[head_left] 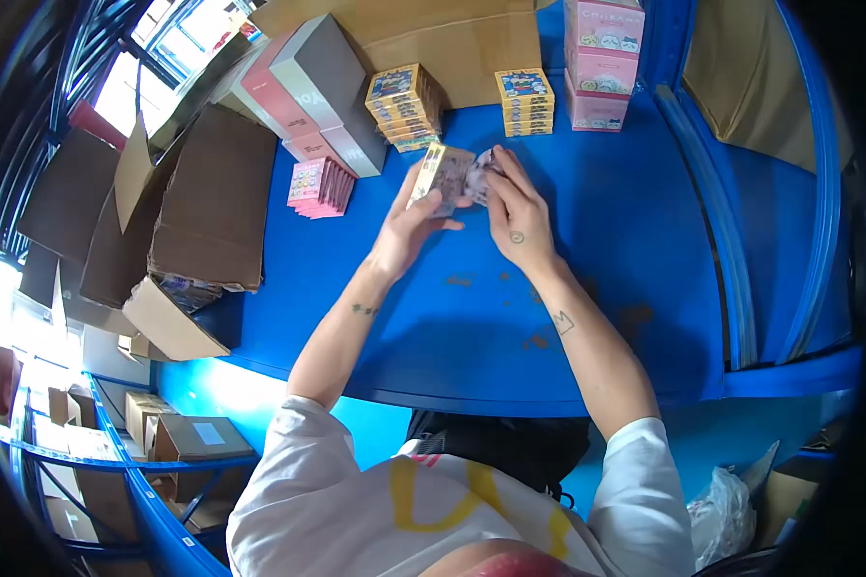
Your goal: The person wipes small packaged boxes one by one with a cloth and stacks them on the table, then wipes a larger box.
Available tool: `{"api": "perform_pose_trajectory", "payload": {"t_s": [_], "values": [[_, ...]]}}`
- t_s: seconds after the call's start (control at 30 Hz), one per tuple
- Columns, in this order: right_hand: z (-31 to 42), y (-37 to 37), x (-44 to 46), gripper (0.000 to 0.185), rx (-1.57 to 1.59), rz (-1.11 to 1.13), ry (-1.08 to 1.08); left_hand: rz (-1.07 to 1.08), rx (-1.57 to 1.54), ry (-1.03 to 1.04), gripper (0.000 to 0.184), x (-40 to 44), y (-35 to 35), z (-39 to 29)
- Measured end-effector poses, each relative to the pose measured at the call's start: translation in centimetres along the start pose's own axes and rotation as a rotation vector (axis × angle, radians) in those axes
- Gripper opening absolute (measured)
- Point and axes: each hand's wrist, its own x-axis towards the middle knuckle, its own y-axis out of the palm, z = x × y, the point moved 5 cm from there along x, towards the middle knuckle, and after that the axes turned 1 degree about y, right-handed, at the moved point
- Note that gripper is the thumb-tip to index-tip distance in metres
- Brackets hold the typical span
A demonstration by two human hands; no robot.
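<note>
Above the blue shelf surface, my left hand is closed round a small box with a yellow side, tilted upright. My right hand is beside it, its fingers pinching a crinkled, pale purple-and-white packet against the box's right side. Whether the packet is joined to the box, I cannot tell. Just beyond the hands stand a stack of yellow boxes and a second yellow stack to its right.
Pink boxes are piled at the back right. On the left are grey and pink cartons, a row of small pink packs and an opened cardboard box. A blue upright borders the right side.
</note>
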Motion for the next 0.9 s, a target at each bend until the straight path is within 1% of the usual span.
{"api": "perform_pose_trajectory", "payload": {"t_s": [0.03, 0.1, 0.17, 0.2, 0.27, 0.3, 0.43, 0.47, 0.6, 0.8, 0.9], "values": [[-0.6, -0.1, -0.1, 0.027, 0.023, 0.016, 0.067, -0.039, 0.108, 0.024, 0.065, 0.3, -0.3, -0.7], [-1.8, 0.1, -0.2, 0.025, 0.068, 0.055, 0.194, -0.11, 0.277, 0.141, 0.063, 1.4, -0.4, -3.9], [-2.0, 0.3, -0.3, 0.025, 0.062, 0.077, 0.201, -0.196, 0.626, 0.22, 0.06, 3.9, -1.9, -6.6], [-2.1, 0.5, -0.5, 0.024, 0.055, 0.104, 0.209, -0.193, 0.626, 0.216, 0.06, 5.4, -1.8, -7.4], [-2.2, 0.9, -0.8, 0.024, 0.043, 0.162, 0.219, -0.559, 1.38, 0.164, 0.068, 7.5, -2.7, -9.7], [-2.2, 0.9, -0.9, 0.024, 0.042, 0.158, 0.219, -0.556, 1.381, 0.166, 0.068, 9.0, -3.3, -9.8], [-2.6, 1.2, -1.3, 0.023, 0.006, 0.193, 0.248, -0.53, 1.697, -0.146, 0.082, 14.6, -7.8, -8.9], [-2.6, 1.2, -1.3, 0.023, 0.004, 0.187, 0.255, -0.52, 1.7, -0.144, 0.082, 15.7, -8.3, -9.3], [-2.5, 1.3, -1.3, 0.023, 0.011, 0.211, 0.246, -0.386, 1.583, -0.305, 0.089, 18.7, -10.5, -9.0], [-2.9, 1.4, -1.4, 0.023, 0.002, 0.244, 0.293, -0.408, 1.637, -0.305, 0.091, 19.4, -10.1, -8.5], [-2.8, 1.5, -1.4, 0.024, -0.011, 0.268, 0.302, -0.415, 1.669, -0.271, 0.093, 19.4, -10.3, -8.4]]}}
